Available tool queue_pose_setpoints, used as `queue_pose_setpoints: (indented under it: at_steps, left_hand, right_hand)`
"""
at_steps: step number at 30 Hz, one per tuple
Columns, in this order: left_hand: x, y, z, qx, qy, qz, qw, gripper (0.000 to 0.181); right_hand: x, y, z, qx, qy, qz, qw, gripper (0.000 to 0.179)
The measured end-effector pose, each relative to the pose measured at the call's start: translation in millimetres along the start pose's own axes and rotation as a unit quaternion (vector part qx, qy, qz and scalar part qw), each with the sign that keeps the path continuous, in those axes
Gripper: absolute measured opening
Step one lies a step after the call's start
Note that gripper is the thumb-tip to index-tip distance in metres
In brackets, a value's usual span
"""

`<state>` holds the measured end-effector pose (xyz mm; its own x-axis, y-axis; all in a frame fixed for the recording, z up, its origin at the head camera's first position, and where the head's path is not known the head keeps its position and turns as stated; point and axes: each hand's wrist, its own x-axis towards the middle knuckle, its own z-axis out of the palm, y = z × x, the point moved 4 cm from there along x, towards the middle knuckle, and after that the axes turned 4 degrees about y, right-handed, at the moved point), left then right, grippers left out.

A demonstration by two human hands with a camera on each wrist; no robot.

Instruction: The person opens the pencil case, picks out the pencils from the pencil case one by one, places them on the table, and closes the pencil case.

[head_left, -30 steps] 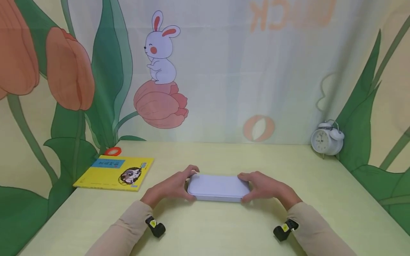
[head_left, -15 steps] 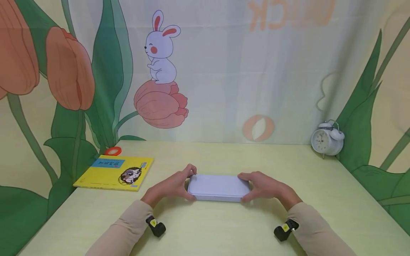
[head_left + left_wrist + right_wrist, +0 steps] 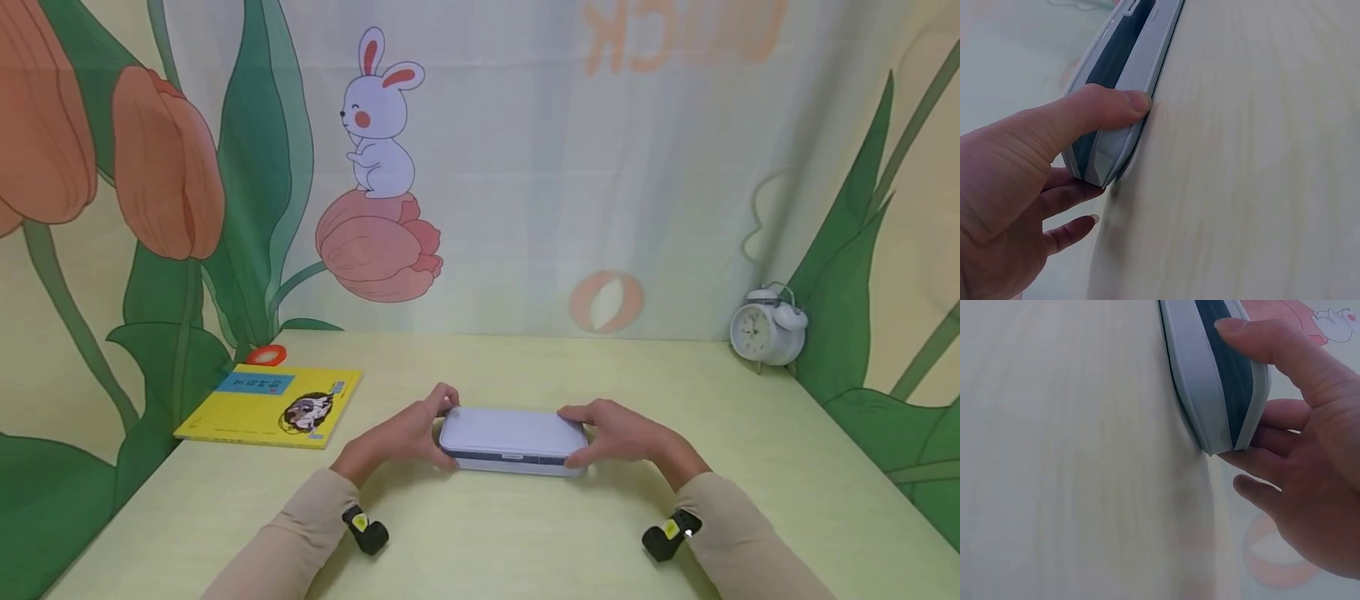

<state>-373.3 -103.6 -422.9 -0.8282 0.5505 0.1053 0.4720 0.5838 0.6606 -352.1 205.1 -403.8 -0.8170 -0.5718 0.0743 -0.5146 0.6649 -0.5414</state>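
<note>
Sitting on the bench [image 3: 510, 542], the white case [image 3: 513, 432] has a dark stripe [image 3: 480, 456] along its front. The left grip [image 3: 408, 429] is clamped on one end and the right grip [image 3: 621, 432] on the other. If one grip pushes harder, the case might twist or slip. Farther off, a yellow book [image 3: 247, 410] lies left and a white clock [image 3: 761, 333] stands right.

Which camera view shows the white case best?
The head view: the case appears nearly whole between the left hand and the right hand, top and front visible. The wrist views are close-ups: the left shows only its left part, the right only its right part, the rest cut off.
</note>
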Motion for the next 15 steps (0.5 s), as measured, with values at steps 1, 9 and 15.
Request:
queue_pose_setpoints:
  at_steps: [1,9,15]
  left_hand:
    - [-0.4,-1.0,0.2,-0.006,0.000,-0.001,1.0000,0.089]
    - [-4.2,-11.8,1.4,-0.034,-0.003,-0.023,0.9992,0.118]
    - [-3.7,-18.5,0.8,-0.015,0.005,-0.046,0.9988,0.127]
  right_hand:
    - [0.1,0,0,0.005,0.000,0.002,1.0000,0.082]
    - [-1.7,12,-1,0.115,0.035,0.023,0.9925,0.066]
    - [-2.5,22,-4,0.195,0.097,0.073,0.9733,0.045]
